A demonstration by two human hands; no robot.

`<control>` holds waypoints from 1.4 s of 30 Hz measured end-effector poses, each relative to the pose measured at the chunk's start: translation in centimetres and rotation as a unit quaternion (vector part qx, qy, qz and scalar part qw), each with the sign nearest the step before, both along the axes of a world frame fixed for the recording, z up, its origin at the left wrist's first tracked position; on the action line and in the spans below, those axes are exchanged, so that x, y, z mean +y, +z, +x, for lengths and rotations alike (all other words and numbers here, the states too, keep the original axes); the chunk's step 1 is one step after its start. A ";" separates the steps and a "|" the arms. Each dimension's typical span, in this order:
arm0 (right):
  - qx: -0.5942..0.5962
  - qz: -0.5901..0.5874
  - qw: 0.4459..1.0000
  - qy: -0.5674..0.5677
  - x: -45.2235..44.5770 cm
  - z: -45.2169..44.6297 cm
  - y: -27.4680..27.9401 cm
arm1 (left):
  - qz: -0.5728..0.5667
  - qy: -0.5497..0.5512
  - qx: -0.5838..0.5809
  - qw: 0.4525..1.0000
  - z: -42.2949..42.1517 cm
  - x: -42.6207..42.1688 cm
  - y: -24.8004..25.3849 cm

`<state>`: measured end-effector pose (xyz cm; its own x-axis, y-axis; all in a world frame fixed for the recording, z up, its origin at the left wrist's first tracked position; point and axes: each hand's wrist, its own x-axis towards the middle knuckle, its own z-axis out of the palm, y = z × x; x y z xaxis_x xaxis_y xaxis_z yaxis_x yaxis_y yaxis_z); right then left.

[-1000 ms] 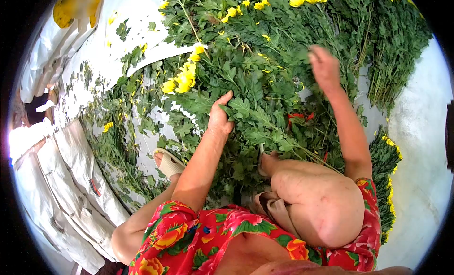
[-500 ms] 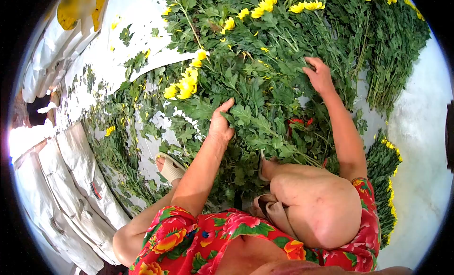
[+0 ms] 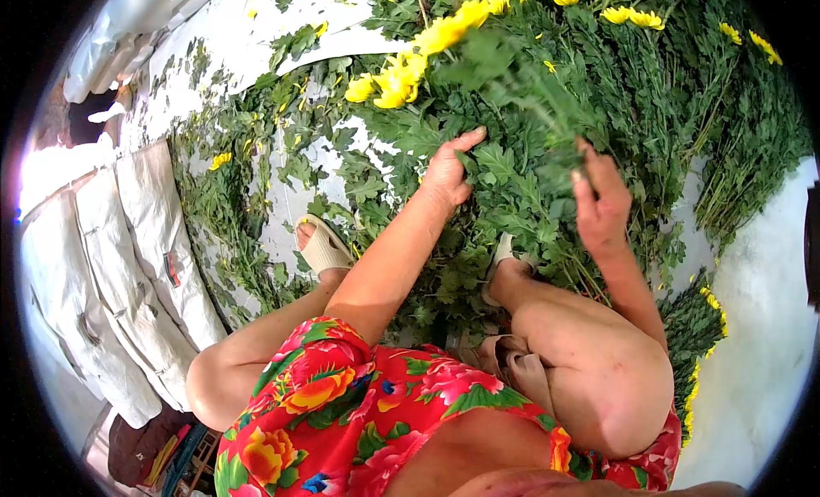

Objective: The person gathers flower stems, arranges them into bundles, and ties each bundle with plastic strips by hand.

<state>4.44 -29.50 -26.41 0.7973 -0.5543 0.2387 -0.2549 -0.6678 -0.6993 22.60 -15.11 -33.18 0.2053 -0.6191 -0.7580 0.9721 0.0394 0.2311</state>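
Observation:
My left hand (image 3: 448,170) is closed around a leafy bunch of yellow chrysanthemums (image 3: 400,80), thumb lying over the stems. The flower heads point up and left, and the stem ends reach down towards my right knee. In my right hand (image 3: 605,205) the thumb and fingers pinch a leafy chrysanthemum stem (image 3: 534,91). Motion blurs its leaves, and it lies above the bunch with its top towards the yellow heads. Part of my left fingers is hidden under the foliage.
A large pile of chrysanthemums (image 3: 666,95) spreads across the far side and right. Another bunch (image 3: 688,335) lies beside my right knee. Loose leaves (image 3: 226,215) litter the floor at left, near white fabric covers (image 3: 107,283). My sandals (image 3: 325,247) stand among the leaves.
My right hand, earlier reaching over the pile with parted fingers, has come back nearer with a chrysanthemum stem in it. My left hand keeps its bunch. The view has shifted.

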 end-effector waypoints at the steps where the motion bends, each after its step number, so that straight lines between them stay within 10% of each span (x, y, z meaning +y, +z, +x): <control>1: 0.021 0.016 1.000 -0.003 1.1 -0.2 -0.3 | -0.012 -0.001 0.000 1.000 -0.1 -0.1 0.1; 17: 0.126 0.021 0.991 0.049 3.7 -0.2 0.2 | -0.196 -0.031 0.033 0.979 0.0 1.9 2.1; 28: 0.172 0.000 0.974 0.147 4.2 0.0 -1.2 | -0.062 -0.005 0.018 0.998 -1.3 1.8 0.0; 42: 0.060 0.044 0.997 -0.026 3.1 -1.7 -2.4 | -0.104 -0.033 0.018 0.994 -0.3 0.6 -0.8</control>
<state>2.71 -26.44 -28.86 0.7867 -0.6106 0.0909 -0.3737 -0.5883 -0.7171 22.27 -14.54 -33.97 0.1340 -0.7741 -0.6188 0.9817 0.0186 0.1894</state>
